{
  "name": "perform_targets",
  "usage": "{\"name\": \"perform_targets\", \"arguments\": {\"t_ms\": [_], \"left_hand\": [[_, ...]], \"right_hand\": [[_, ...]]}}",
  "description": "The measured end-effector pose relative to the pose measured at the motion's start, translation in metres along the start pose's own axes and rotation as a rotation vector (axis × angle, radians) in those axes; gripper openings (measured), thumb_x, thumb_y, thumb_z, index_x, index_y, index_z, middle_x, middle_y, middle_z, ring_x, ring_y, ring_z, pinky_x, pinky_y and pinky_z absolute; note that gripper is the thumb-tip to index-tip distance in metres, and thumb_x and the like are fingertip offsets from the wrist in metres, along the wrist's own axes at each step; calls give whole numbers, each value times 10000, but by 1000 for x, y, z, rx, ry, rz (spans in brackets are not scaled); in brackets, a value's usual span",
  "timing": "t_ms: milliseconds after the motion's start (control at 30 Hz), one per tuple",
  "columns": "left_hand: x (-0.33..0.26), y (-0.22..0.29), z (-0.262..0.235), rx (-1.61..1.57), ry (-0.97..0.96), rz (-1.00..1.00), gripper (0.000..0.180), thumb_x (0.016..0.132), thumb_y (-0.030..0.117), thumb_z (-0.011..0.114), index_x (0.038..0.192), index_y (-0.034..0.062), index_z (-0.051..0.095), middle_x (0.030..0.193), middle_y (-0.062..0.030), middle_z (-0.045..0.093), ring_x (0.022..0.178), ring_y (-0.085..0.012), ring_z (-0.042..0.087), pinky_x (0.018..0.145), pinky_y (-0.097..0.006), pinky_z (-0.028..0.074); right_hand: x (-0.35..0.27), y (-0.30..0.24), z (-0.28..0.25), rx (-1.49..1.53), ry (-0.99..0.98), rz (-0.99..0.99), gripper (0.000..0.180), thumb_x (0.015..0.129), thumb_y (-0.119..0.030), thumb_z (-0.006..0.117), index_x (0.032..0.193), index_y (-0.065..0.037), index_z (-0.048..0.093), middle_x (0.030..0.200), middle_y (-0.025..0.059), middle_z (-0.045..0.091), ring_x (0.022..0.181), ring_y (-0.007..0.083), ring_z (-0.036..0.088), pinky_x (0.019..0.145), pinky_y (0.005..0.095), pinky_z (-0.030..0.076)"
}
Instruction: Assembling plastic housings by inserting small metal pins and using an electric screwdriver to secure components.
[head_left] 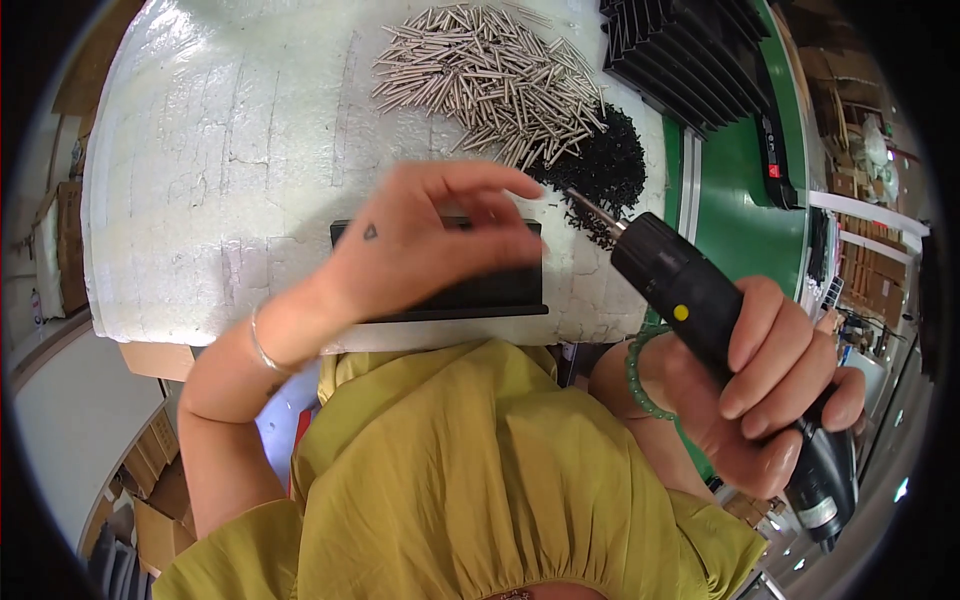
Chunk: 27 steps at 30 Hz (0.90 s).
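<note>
My right hand (780, 395) is wrapped around a black electric screwdriver (668, 278) with a yellow dot on its body. Its thin metal bit points up and left, toward a pile of small black screws (618, 160). Over the table, my left hand (430, 225) is held with thumb and index finger apart, slightly blurred, and nothing shows between them. Beneath it lies a black flat piece with a raised lip (450, 312) along its near edge; the hand hides much of it. Beyond the screws is a large heap of slim silvery metal pins (490, 75).
The table (220, 170) has a pale, wrinkled film-like cover. Black ribbed parts (685, 60) are stacked at the far right, over a green surface (745, 250). Cardboard boxes (165, 520) stand on the floor at the lower left.
</note>
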<state>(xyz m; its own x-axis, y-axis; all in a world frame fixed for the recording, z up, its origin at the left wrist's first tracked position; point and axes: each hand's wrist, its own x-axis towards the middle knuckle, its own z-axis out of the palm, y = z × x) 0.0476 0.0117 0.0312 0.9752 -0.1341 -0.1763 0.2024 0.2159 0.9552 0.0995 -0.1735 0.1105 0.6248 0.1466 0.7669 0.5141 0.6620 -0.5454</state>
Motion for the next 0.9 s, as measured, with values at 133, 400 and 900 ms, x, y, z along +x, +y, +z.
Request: {"name": "perform_targets", "arguments": {"t_ms": [133, 400, 900], "left_hand": [[39, -15, -36, 1028, 270, 496, 130, 763, 144, 718, 860, 60, 698, 785, -65, 640, 832, -221, 584, 700, -350, 502], [49, -17, -31, 1191, 215, 481, 84, 757, 110, 690, 817, 54, 671, 702, -88, 611, 748, -291, 593, 669, -410, 496], [-39, -26, -21, 914, 293, 525, 193, 669, -28, 730, 844, 36, 680, 857, -64, 631, 752, -245, 579, 632, -331, 495]], "right_hand": [[0, -6, 0, -103, 99, 60, 268, 729, -170, 605, 971, -125, 499, 592, -68, 475, 493, 60, 448, 598, 247, 345], [0, -10, -12, -51, -39, 167, 282, 728, -154, 607, 986, -128, 494, 597, -68, 476, 507, 64, 449, 608, 254, 351], [-16, 23, -3, 20, -348, 351, 341, 820, -158, 626, 1098, -161, 430, 660, -46, 553, 517, 73, 504, 571, 257, 424]]}}
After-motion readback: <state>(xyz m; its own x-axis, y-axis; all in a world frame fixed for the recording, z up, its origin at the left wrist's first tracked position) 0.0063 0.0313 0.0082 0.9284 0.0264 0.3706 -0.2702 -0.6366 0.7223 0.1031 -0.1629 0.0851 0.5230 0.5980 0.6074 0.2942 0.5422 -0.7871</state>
